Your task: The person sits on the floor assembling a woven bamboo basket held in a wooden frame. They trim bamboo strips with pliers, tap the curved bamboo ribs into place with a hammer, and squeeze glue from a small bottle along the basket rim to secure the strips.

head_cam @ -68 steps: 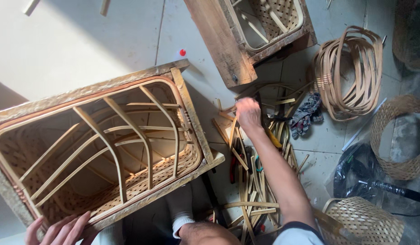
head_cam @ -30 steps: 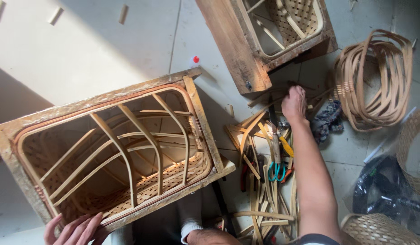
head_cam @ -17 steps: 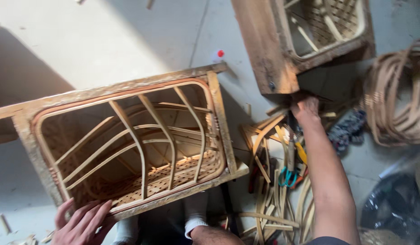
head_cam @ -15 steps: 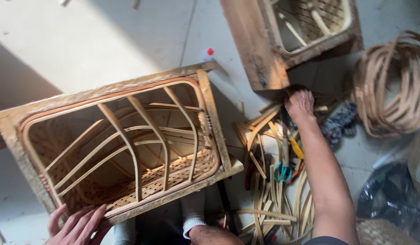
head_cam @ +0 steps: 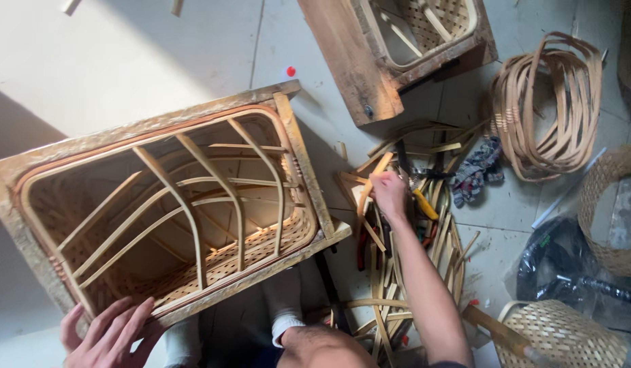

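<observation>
My left hand (head_cam: 109,335) rests flat, fingers spread, on the near corner of the wooden basket frame (head_cam: 167,204) on the floor. My right hand (head_cam: 390,193) grips a bamboo strip (head_cam: 371,180) over the strip pile (head_cam: 404,259), beside the frame.

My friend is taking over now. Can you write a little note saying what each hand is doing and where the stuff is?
Left hand: flat on the near corner of the wooden mould frame, steadying it.
Right hand: fingers closed on a bamboo strip, over the pile of strips and tools.
Done: basket in the frame has a woven base and bent ribs.
Left: sides between the ribs are unwoven.
</observation>
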